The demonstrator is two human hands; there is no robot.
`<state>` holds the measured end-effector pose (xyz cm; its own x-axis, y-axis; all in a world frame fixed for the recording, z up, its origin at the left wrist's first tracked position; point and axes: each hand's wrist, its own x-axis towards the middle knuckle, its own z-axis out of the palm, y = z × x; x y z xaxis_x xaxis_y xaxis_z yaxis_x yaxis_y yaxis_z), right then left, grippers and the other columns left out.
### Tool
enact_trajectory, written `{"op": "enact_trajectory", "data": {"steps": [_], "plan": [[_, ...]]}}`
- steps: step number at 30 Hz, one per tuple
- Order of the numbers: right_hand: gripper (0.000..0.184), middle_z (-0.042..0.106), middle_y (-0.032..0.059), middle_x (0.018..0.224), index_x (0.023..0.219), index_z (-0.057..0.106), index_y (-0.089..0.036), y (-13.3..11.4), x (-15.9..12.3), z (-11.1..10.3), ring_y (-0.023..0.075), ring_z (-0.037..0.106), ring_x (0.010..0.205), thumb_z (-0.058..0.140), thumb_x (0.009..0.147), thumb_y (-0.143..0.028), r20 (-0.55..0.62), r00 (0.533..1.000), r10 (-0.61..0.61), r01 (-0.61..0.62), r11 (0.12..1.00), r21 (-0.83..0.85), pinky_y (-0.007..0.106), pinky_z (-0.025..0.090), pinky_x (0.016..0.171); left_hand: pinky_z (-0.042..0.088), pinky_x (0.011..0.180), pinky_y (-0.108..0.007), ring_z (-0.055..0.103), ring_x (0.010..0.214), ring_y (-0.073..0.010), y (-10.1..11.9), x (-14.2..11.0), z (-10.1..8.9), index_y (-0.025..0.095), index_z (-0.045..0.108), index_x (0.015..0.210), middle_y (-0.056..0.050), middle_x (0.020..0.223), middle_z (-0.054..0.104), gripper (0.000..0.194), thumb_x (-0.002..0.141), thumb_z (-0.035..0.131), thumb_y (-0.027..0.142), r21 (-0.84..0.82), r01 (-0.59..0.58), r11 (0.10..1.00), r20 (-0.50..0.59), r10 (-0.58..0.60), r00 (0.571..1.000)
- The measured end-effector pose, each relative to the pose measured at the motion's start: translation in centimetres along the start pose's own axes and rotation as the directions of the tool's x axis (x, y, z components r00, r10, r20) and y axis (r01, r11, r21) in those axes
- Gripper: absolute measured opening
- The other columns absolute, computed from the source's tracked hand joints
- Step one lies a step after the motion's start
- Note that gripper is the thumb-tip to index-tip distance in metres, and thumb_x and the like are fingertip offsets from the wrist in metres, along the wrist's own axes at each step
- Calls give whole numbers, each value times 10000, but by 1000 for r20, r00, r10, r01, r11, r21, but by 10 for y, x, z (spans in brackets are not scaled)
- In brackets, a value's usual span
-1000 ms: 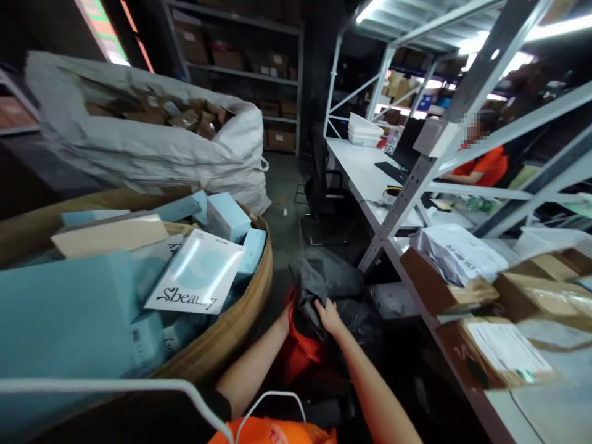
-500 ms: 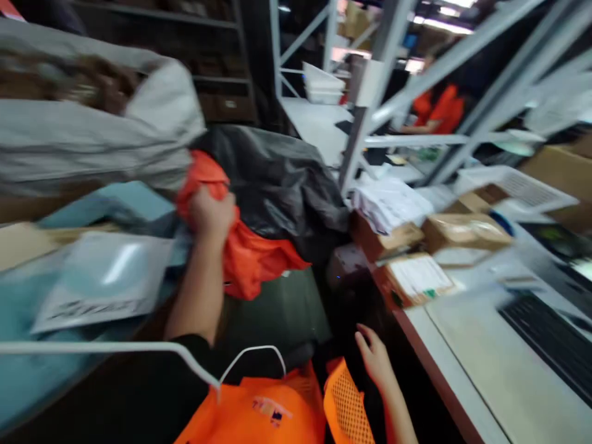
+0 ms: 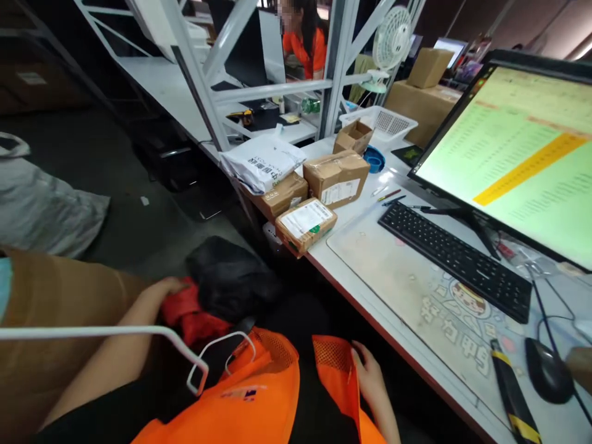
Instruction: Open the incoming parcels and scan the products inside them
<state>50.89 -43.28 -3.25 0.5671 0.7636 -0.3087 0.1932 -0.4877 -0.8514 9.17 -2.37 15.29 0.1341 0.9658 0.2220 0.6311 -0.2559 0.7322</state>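
Note:
My left hand [image 3: 172,287] reaches down at the lower left, its fingers closed on a crumpled red cloth [image 3: 189,314]. A black plastic bag [image 3: 231,277] lies against the cloth, over the dark floor. Part of the hand is turned away and shadowed. My right hand [image 3: 367,373] is low in front of my body, thumb and curled fingers at the edge of the orange mesh vest [image 3: 335,361] that I wear; it seems to pinch that edge. A white cord or wire [image 3: 92,333] crosses the view at the lower left.
To the right, a desk [image 3: 351,277] bears taped cartons [image 3: 305,225], a white mailer bag [image 3: 263,161], a keyboard [image 3: 453,259], a monitor [image 3: 531,154], a mouse [image 3: 548,370] and a box cutter [image 3: 513,394]. A brown carton [image 3: 69,296] stands left. Behind a metal rack sits a person [image 3: 308,46] in orange.
My view has turned right toward the desk and monitor. My left hand has lowered the red cloth and black bag. My right hand, formerly apart from the vest, is now at its edge.

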Motion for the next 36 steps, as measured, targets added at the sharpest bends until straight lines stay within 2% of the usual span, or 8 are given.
{"op": "enact_trajectory", "data": {"steps": [4, 8, 11, 19, 22, 28, 31, 36], "plan": [[719, 697, 166, 1377, 1274, 750, -154, -15, -10, -15, 354, 624, 1353, 482, 887, -698, -19, 999, -28, 27, 999, -35, 498, 471, 1197, 496, 1113, -498, 702, 1101, -308, 40, 4, 37, 151, 754, 1067, -106, 1096, 752, 355, 869, 773, 445, 142, 9, 990, 47, -16, 999], [676, 678, 167, 1405, 1300, 735, -149, -39, -11, -17, 347, 611, 1365, 481, 929, -653, 63, 994, -94, 98, 993, -67, 497, 469, 1197, 322, 1284, -511, 416, 1521, -358, 119, -10, 88, 213, 517, 1544, -159, 1624, 436, 883, 822, 743, 668, 58, -406, 912, 76, 401, 913], [624, 676, 160, 1408, 1319, 728, -163, -58, -16, -10, 338, 618, 1357, 489, 960, -613, 90, 984, -154, 162, 983, -92, 487, 480, 1187, 268, 1300, -580, 206, 1609, -443, 167, -19, 126, 226, 363, 1633, -196, 1751, 86, 1249, 617, 914, 700, 33, -438, 898, 130, 431, 893], [504, 719, 129, 1339, 1233, 763, -223, -62, -63, -51, 329, 644, 1311, 567, 965, -602, -56, 988, -145, 147, 989, 35, 490, 487, 1171, 360, 1264, -542, 424, 1491, -416, 166, -30, 160, 236, 424, 1559, -200, 1557, 357, 1038, 680, 938, 437, 17, -392, 920, 17, 392, 920], [495, 731, 145, 1290, 1178, 759, -225, -70, -80, -67, 342, 641, 1301, 582, 970, -637, -312, 945, -96, 154, 974, 169, 532, 457, 1185, 401, 1229, -552, 454, 1456, -420, 171, -48, 166, 237, 450, 1507, -191, 1538, 361, 977, 676, 928, 424, -9, -607, 795, -69, 605, 793], [1157, 344, 154, 1703, 1696, 117, -288, -153, -37, -21, 337, 442, 1521, 706, 832, -785, -479, 846, -235, 499, 666, 554, 573, 390, 1237, 458, 1162, -590, 404, 1494, -408, 222, -121, 194, 345, 261, 1637, -202, 1597, 301, 1130, 725, 926, 391, -278, -915, 292, -147, 928, 341], [1044, 523, 159, 1575, 1636, 263, -243, -178, -9, -21, 328, 543, 1429, 706, 843, -757, -607, 790, -88, 547, 551, 631, 570, 398, 1234, 408, 1189, -646, 390, 1511, -413, 239, -134, 206, 400, 153, 1675, -191, 1596, 333, 1219, 734, 919, 518, -530, -825, 195, -45, 965, 257], [985, 587, 154, 1513, 1579, 386, -232, -180, -14, -64, 344, 570, 1395, 763, 816, -726, -559, 780, -281, 557, 717, 418, 561, 404, 1232, 384, 1219, -634, 424, 1511, -435, 267, -112, 224, 294, 125, 1702, -221, 1656, 365, 1271, 733, 874, 635, -758, -102, 644, 583, 740, 334]]}}
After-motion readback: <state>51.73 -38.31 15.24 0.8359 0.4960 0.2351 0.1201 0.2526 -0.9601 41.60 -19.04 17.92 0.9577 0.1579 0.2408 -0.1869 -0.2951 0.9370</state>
